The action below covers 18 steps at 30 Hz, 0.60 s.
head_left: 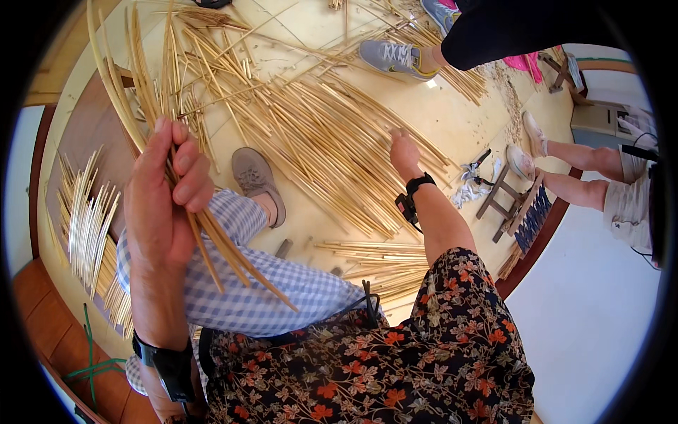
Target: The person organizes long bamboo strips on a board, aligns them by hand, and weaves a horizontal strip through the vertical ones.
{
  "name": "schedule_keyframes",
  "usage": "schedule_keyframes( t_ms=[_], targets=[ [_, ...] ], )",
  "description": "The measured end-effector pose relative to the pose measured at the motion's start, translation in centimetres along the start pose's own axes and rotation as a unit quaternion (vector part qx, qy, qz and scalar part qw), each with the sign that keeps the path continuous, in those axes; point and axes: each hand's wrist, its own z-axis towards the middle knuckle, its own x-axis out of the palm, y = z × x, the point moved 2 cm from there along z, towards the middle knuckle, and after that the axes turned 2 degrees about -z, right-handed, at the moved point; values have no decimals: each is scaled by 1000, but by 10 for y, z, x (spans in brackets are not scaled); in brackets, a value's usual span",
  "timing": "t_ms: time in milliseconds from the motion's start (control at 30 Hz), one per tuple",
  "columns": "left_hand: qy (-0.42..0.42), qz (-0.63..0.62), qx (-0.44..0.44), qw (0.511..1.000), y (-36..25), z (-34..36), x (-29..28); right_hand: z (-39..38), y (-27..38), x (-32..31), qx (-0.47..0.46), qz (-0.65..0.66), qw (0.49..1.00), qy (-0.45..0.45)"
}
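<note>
My left hand (166, 194) is raised close to the camera and closed around a bunch of long thin bamboo strips (138, 92) that fan up and out past the fingers. My right hand (404, 152) reaches far out and down into a large pile of pale bamboo strips (318, 141) spread across the floor; its fingers touch the strips, and whether they grip any is hidden. Both wrists wear black bands. My leg in blue checked cloth (247, 283) and a grey shoe (258, 180) lie between the two hands.
A second bundle of strips (88, 226) lies at the left on a brown mat. Two other people sit at the top and right, showing grey shoes (392, 56) and bare legs (579, 159). A small wooden stool (505, 201) and scattered shavings lie near them.
</note>
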Motion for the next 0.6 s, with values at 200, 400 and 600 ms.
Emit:
schedule_keyframes(
  t_ms=[200,400,600],
  targets=[
    [1,-6,-2,1000,0,1,-2,-12,18,2,5,10,995,99],
    [11,4,-5,1000,2,1,0,-13,19,-9,44,57,996,53],
    [15,0,-8,1000,2,0,4,11,4,-8,17,14,999,-26]
  ],
)
